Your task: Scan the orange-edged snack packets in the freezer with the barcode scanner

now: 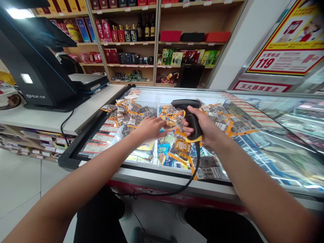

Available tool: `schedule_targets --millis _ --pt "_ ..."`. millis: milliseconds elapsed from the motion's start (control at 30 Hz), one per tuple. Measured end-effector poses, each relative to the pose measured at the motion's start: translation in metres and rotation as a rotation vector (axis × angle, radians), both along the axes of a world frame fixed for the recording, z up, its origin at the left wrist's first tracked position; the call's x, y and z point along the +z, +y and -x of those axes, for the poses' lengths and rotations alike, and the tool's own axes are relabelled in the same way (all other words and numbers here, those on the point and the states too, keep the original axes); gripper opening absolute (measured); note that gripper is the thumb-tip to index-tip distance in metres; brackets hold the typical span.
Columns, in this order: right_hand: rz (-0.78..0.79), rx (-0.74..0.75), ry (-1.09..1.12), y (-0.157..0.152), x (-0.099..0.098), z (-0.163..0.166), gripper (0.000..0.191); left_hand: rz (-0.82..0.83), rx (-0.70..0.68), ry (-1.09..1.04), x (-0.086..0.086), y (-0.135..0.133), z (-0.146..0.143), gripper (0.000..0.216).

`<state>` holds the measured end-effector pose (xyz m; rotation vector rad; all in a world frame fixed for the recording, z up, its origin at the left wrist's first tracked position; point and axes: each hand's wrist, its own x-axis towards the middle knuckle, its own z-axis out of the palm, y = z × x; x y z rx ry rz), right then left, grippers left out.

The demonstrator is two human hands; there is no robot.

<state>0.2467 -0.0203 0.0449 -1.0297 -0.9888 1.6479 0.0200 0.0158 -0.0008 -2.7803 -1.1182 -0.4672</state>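
Note:
My right hand [206,126] is wrapped round the handle of a black and yellow barcode scanner [188,113], its head pointing left over the glass lid of a chest freezer [162,175]. A black cable [188,177] hangs from the scanner's base down the freezer front. My left hand [149,128] reaches over the lid, fingers closed on a small snack packet [172,122] among several clear and orange packets [131,113] spread on the glass. The packet under the fingers is partly hidden.
A black checkout terminal [35,74] stands on a white counter [76,114] to the left. Wooden shelves [131,44] with bottles and boxes line the back wall. A red and yellow notice [291,44] hangs at right. White floor tiles [22,182] lie at lower left.

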Motion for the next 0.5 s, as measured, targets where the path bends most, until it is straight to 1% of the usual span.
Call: schedule_targets --millis 67,133,200,267,367,433,500 --pt "-0.014 0.010 -0.009 -0.001 0.003 0.001 0.031 0.074 0.059 -0.192 0.004 0.007 0.008 0.041" --pt "-0.045 0.029 -0.020 -0.003 0.004 0.001 0.032 0.165 0.157 -0.404 0.005 0.017 0.017 0.047" --pt "-0.085 0.061 -0.040 -0.004 0.004 0.000 0.033 0.231 0.237 -0.547 0.005 0.027 0.026 0.048" --pt "-0.111 0.102 -0.074 -0.004 0.002 -0.001 0.034 0.318 0.278 -0.628 0.004 0.036 0.033 0.047" --pt "-0.109 0.199 -0.152 -0.006 -0.001 -0.003 0.037 0.486 0.297 -0.730 0.001 0.043 0.038 0.044" --pt "-0.083 0.255 -0.219 -0.008 -0.002 -0.003 0.037 0.536 0.312 -0.786 0.000 0.044 0.038 0.042" --pt "-0.052 0.286 -0.279 -0.011 -0.002 -0.002 0.036 0.531 0.341 -0.807 0.000 0.044 0.037 0.042"
